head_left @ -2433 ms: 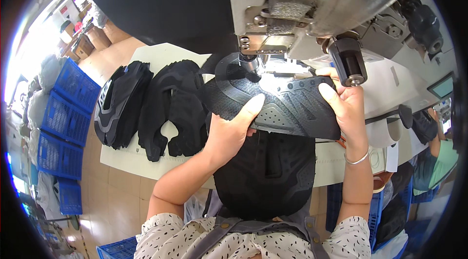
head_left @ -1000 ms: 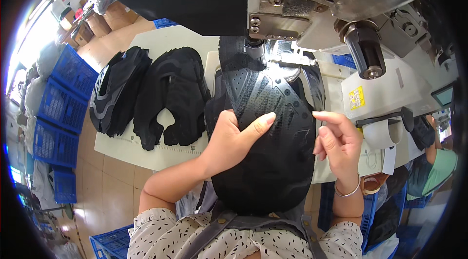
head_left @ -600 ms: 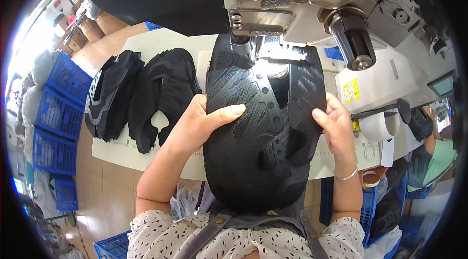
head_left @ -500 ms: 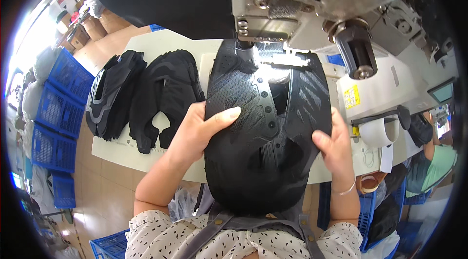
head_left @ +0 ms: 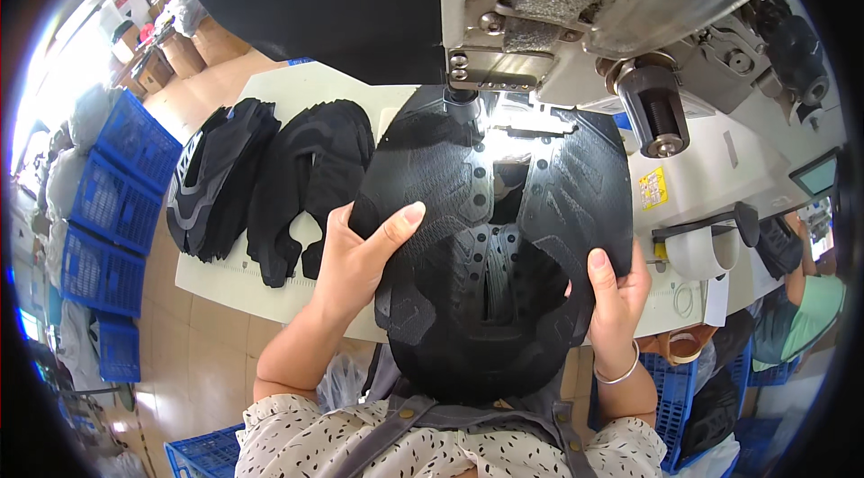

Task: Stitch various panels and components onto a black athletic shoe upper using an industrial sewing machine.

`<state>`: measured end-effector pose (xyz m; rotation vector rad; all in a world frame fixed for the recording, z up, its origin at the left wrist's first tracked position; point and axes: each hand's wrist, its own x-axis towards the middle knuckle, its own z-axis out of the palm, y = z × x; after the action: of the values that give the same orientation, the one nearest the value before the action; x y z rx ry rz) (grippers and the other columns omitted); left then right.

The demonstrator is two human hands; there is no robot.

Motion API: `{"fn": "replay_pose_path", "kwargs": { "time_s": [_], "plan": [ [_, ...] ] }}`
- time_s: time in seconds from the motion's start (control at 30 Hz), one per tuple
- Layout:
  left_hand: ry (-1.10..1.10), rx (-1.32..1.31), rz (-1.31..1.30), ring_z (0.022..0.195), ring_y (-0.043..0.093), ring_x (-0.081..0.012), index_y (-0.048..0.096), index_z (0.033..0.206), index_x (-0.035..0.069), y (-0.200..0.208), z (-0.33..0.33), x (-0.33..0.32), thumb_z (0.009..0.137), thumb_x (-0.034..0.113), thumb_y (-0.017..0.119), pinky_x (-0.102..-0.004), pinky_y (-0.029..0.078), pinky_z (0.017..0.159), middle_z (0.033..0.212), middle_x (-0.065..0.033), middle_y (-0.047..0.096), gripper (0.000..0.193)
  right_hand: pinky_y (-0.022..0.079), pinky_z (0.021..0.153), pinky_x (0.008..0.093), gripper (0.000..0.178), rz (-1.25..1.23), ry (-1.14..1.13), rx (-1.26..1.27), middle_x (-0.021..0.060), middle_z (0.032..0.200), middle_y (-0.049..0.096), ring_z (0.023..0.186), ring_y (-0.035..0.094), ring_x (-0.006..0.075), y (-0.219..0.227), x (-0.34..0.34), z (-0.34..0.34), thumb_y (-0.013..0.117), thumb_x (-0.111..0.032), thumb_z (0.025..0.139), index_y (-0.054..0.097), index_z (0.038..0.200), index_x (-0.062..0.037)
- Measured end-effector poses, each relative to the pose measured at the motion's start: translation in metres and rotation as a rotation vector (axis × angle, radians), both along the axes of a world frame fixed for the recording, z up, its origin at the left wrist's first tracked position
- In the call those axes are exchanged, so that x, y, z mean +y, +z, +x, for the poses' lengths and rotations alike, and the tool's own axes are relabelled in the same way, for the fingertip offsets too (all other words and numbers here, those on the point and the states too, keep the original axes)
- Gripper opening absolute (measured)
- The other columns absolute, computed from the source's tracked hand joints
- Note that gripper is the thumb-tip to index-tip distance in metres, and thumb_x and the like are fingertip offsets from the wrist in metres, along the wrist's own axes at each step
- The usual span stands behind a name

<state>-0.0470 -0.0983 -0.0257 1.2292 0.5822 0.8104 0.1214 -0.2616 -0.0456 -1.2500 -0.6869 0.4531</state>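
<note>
A black shoe upper (head_left: 576,199) with glossy raised patterns and rows of eyelet holes spreads out in front of me. Its far end lies beneath the head of a sewing machine (head_left: 501,70), where a bright light glares on it. On its left edge my left hand (head_left: 355,253) is closed, thumb on top and fingers hidden underneath. My right hand (head_left: 619,293) grips the right edge in the same way, thumb up. The near, rounded end of the upper hangs over the table edge, close to my apron.
Two stacks of black shoe uppers, a left stack (head_left: 220,185) and a right stack (head_left: 335,149), lie on the white table (head_left: 211,273). Blue crates (head_left: 103,199) line the left side. A white cup-shaped holder (head_left: 697,248) stands at right; beyond it sits another person (head_left: 814,307).
The upper has spread wider, showing more of its eyelet rows and near opening. Both hands have moved slightly apart and lower, still gripping its edges.
</note>
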Motion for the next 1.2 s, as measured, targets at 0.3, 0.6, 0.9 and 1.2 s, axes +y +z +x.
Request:
{"fn": "replay_pose_path", "kwargs": {
  "time_s": [0.3,0.6,0.9,1.2],
  "plan": [
    [-0.015,-0.035,-0.021,0.071,0.057,-0.0076,0.061,0.093,-0.004,0.008,0.017,0.023,0.080,0.014,0.064,-0.0213,0.048,0.064,0.084,-0.0041,0.062,0.022,0.043,0.050,0.0195,0.020,0.034,0.022,-0.021,0.0019,0.079,0.056,0.055,0.050,0.0065,0.007,0.028,0.021,0.052,-0.015,0.088,0.052,0.103,-0.0022],
    [-0.006,-0.125,0.039,0.067,0.057,-0.0078,0.059,0.095,-0.007,0.011,0.028,0.039,0.080,0.012,0.065,-0.0206,0.048,0.061,0.082,-0.0051,0.062,0.024,0.043,0.050,0.0175,0.019,0.084,0.003,-0.014,0.0000,0.076,0.057,0.056,0.050,0.0045,0.008,0.042,0.033,0.055,-0.015,0.086,0.054,0.102,-0.0038],
    [0.233,-0.115,0.043,0.047,0.050,-0.0117,0.055,0.087,-0.001,0.007,0.043,0.052,0.087,0.015,0.055,-0.0226,0.041,0.046,0.067,-0.0066,0.058,0.015,0.041,0.052,0.0166,0.017,-0.015,0.170,-0.015,0.0003,0.076,0.056,0.060,0.050,0.0049,0.029,0.084,0.066,0.053,-0.013,0.086,0.055,0.097,-0.0006],
    [0.465,0.159,-0.171,0.049,0.045,-0.0098,0.051,0.083,0.004,-0.067,-0.118,0.125,0.085,0.015,0.058,-0.0210,0.036,0.046,0.062,-0.0029,0.051,0.013,0.046,0.053,0.0221,0.023,-0.175,0.123,-0.318,0.0081,0.084,0.063,0.060,0.055,0.0109,-0.006,0.080,0.079,0.052,-0.010,0.083,0.058,0.100,0.0035]
  ]
}}
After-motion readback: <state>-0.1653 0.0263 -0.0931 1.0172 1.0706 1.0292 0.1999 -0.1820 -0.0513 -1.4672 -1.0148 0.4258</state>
